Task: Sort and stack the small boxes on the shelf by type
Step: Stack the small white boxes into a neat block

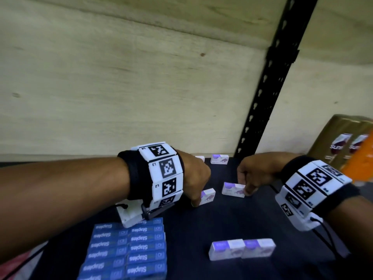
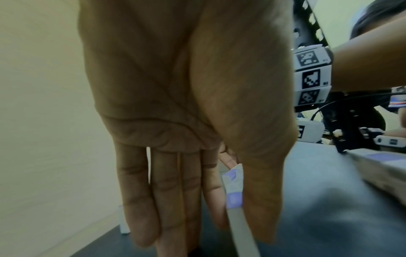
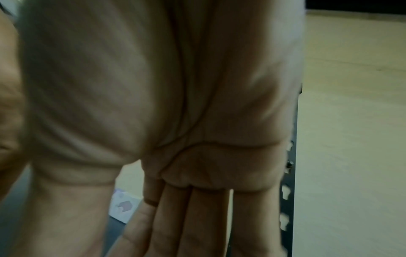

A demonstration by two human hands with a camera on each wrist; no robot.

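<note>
Several small white and purple boxes lie on the dark shelf (image 1: 181, 229). My left hand (image 1: 198, 199) pinches one white and purple box (image 1: 207, 197) between thumb and fingers; the left wrist view shows that box (image 2: 235, 187) edge-on in the pinch. My right hand (image 1: 245, 186) grips the right end of another white and purple box (image 1: 232, 189), which shows between thumb and index finger in the right wrist view (image 3: 124, 207). Two more of these boxes (image 1: 242, 249) sit end to end near the front. Blue Staples boxes (image 1: 127, 249) are stacked in rows at the front left.
Two further white and purple boxes (image 1: 219, 159) stand by the back wall. A black perforated shelf upright (image 1: 260, 93) rises behind my right hand. A gold carton (image 1: 341, 138) and something orange (image 1: 361, 158) stand at the far right.
</note>
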